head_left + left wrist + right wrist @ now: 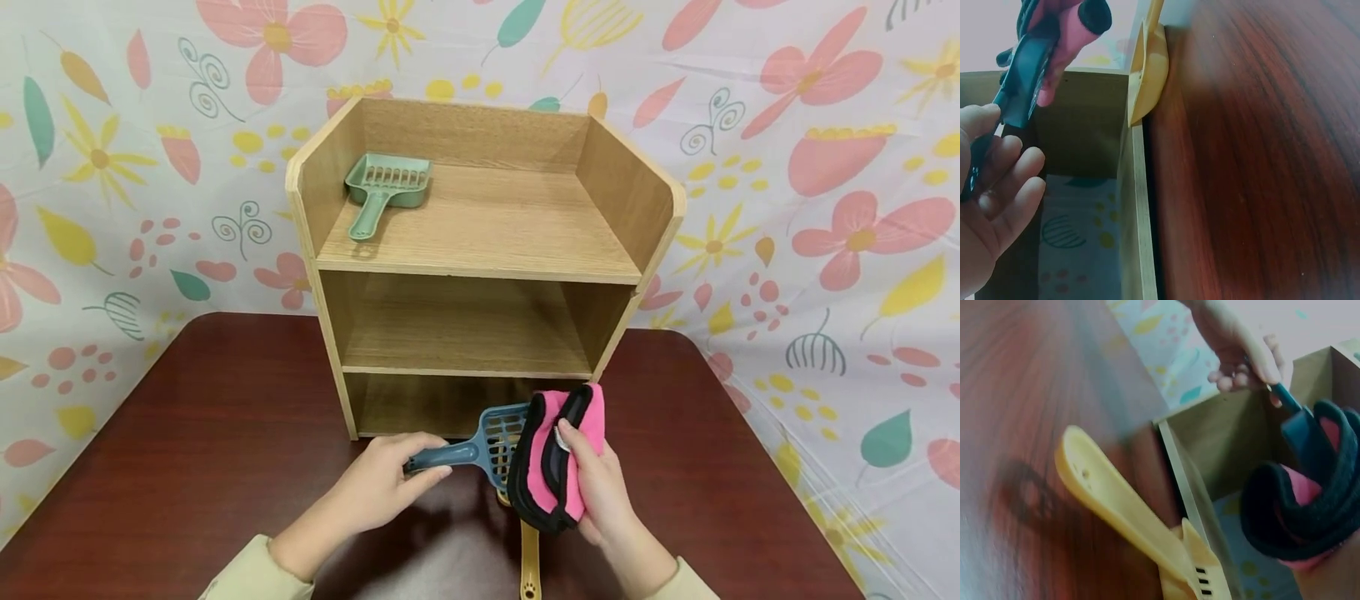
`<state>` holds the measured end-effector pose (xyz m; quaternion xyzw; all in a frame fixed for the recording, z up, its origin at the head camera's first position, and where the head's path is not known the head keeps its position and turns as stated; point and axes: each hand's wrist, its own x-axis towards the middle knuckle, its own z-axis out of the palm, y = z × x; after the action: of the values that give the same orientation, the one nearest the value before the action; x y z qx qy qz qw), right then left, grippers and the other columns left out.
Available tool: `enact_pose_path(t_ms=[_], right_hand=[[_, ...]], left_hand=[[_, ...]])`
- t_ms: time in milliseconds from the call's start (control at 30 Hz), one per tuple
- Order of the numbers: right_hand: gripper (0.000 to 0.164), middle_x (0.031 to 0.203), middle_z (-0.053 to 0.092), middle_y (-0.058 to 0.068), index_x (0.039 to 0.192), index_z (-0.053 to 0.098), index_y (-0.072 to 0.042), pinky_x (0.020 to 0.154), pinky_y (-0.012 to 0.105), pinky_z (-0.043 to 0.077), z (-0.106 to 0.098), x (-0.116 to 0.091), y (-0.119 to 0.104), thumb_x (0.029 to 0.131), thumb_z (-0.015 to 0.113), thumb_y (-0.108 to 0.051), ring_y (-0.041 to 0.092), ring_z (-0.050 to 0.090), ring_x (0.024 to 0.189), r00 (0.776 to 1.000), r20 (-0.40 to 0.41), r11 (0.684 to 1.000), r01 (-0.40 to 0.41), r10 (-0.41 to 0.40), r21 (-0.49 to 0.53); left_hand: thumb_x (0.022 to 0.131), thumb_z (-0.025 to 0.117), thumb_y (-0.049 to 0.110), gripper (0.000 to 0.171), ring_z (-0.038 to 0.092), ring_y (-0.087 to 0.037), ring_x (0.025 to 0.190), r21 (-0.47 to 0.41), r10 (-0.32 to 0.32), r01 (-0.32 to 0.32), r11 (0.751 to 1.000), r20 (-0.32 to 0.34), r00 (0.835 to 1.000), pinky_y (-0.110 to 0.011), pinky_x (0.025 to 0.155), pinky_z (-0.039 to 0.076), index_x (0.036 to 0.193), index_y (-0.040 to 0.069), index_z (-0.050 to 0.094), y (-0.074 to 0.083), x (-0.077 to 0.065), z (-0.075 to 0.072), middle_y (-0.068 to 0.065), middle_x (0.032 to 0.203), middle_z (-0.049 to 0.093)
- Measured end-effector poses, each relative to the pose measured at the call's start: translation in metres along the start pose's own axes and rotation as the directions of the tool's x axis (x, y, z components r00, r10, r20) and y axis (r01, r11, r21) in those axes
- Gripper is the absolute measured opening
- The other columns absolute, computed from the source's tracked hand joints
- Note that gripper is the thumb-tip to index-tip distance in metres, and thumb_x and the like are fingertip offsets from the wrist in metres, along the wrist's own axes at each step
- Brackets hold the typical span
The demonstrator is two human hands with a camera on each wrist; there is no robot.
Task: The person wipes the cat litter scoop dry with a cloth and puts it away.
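My left hand (386, 483) pinches the handle of a blue slotted litter scoop (457, 454), held level above the table in front of the shelf. A folded pink cloth with black edging (558, 458) is gripped in my right hand (600, 492), its folds lying around the far part of the scoop's head. That part of the head is hidden by the cloth. Beneath them, a yellow litter scoop (1129, 506) lies with a yellow holder against the shelf's front edge. In the left wrist view the blue scoop (1025, 78) appears edge-on, its handle between thumb and fingers.
A wooden shelf unit (480, 271) with three levels stands on the dark red-brown table (187, 450). On its top level, at the left, a green litter scoop (375, 196) rests in a green holder. Flower-patterned fabric (817, 275) hangs behind and at both sides.
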<state>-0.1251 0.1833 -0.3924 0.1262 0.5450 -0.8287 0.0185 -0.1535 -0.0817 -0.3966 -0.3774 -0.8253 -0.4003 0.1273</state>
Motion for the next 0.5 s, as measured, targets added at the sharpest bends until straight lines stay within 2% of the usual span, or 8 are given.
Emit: enact_pose_path(t_ms=[100, 167, 233, 300, 367, 400, 467, 500], right_hand=[[0.027, 0.084, 0.066, -0.005, 0.117, 0.045, -0.014, 0.069, 0.027, 0.056, -0.002, 0.0, -0.002, 0.098, 0.049, -0.034, 0.01, 0.067, 0.073, 0.999, 0.039, 0.993, 0.001, 0.004, -0.115], [0.029, 0.085, 0.064, -0.004, 0.119, 0.042, -0.013, 0.069, 0.027, 0.056, -0.002, 0.001, -0.004, 0.099, 0.048, -0.033, 0.01, 0.066, 0.073, 0.998, 0.049, 0.981, 0.034, -0.025, -0.189], [0.031, 0.086, 0.063, -0.004, 0.122, 0.042, -0.012, 0.071, 0.026, 0.055, -0.003, 0.0, -0.007, 0.098, 0.05, -0.03, 0.01, 0.065, 0.076, 0.996, 0.046, 0.96, 0.09, -0.08, -0.264], [0.031, 0.086, 0.062, -0.005, 0.121, 0.043, -0.009, 0.071, 0.024, 0.054, -0.003, 0.0, -0.011, 0.098, 0.052, -0.027, 0.008, 0.064, 0.076, 0.987, 0.024, 0.924, 0.158, -0.159, -0.348], [0.03, 0.088, 0.06, -0.007, 0.12, 0.044, -0.007, 0.071, 0.022, 0.053, -0.004, -0.002, -0.016, 0.097, 0.054, -0.022, 0.007, 0.062, 0.078, 0.971, 0.009, 0.875, 0.221, -0.24, -0.43], [0.029, 0.09, 0.058, -0.007, 0.12, 0.045, -0.006, 0.071, 0.021, 0.052, -0.005, -0.003, -0.019, 0.096, 0.055, -0.019, 0.005, 0.061, 0.08, 0.959, 0.014, 0.84, 0.254, -0.282, -0.479], [0.027, 0.093, 0.055, -0.007, 0.117, 0.049, -0.004, 0.07, 0.017, 0.05, -0.007, -0.004, -0.024, 0.094, 0.058, -0.014, 0.003, 0.057, 0.082, 0.925, 0.054, 0.744, 0.336, -0.375, -0.578], [0.026, 0.096, 0.053, -0.005, 0.116, 0.051, -0.004, 0.07, 0.016, 0.048, -0.008, -0.005, -0.026, 0.093, 0.059, -0.012, 0.002, 0.055, 0.084, 0.904, 0.094, 0.685, 0.381, -0.417, -0.622]], left_hand=[[0.084, 0.071, 0.022, 0.015, 0.045, 0.004, 0.06, 0.005, 0.0, 0.0, 1.0, -0.014, 1.0, -0.009, 0.055, 0.039, 0.097, 0.016, 0.066, -0.001, 0.0, 0.0, 0.009, 0.08, 0.062], [0.084, 0.071, 0.023, 0.015, 0.043, 0.004, 0.058, 0.001, 0.003, -0.003, 1.0, -0.011, 1.0, -0.009, 0.053, 0.038, 0.096, 0.016, 0.065, -0.001, 0.0, -0.001, 0.009, 0.08, 0.062], [0.085, 0.071, 0.025, 0.015, 0.039, 0.006, 0.055, 0.001, -0.005, 0.005, 1.0, -0.003, 1.0, -0.008, 0.049, 0.036, 0.096, 0.016, 0.065, -0.001, 0.0, -0.003, 0.009, 0.079, 0.06], [0.085, 0.071, 0.024, 0.016, 0.036, 0.007, 0.053, 0.012, -0.015, 0.015, 1.0, 0.003, 1.0, -0.009, 0.048, 0.036, 0.096, 0.015, 0.065, -0.002, -0.001, -0.005, 0.008, 0.08, 0.06], [0.085, 0.07, 0.024, 0.016, 0.034, 0.008, 0.052, 0.027, -0.032, 0.032, 0.999, 0.009, 0.999, -0.009, 0.047, 0.035, 0.097, 0.015, 0.065, -0.003, -0.002, -0.008, 0.008, 0.079, 0.06], [0.085, 0.07, 0.023, 0.015, 0.033, 0.008, 0.051, 0.031, -0.041, 0.041, 0.999, 0.014, 0.999, -0.01, 0.046, 0.035, 0.097, 0.015, 0.065, -0.003, -0.002, -0.009, 0.007, 0.078, 0.06], [0.085, 0.07, 0.023, 0.015, 0.032, 0.008, 0.051, 0.038, -0.05, 0.049, 0.998, 0.023, 0.998, -0.011, 0.046, 0.035, 0.097, 0.014, 0.066, -0.004, -0.003, -0.011, 0.007, 0.077, 0.059], [0.086, 0.07, 0.023, 0.014, 0.032, 0.008, 0.051, 0.038, -0.053, 0.052, 0.998, 0.029, 0.998, -0.011, 0.046, 0.035, 0.097, 0.014, 0.065, -0.003, -0.003, -0.011, 0.007, 0.077, 0.059]])
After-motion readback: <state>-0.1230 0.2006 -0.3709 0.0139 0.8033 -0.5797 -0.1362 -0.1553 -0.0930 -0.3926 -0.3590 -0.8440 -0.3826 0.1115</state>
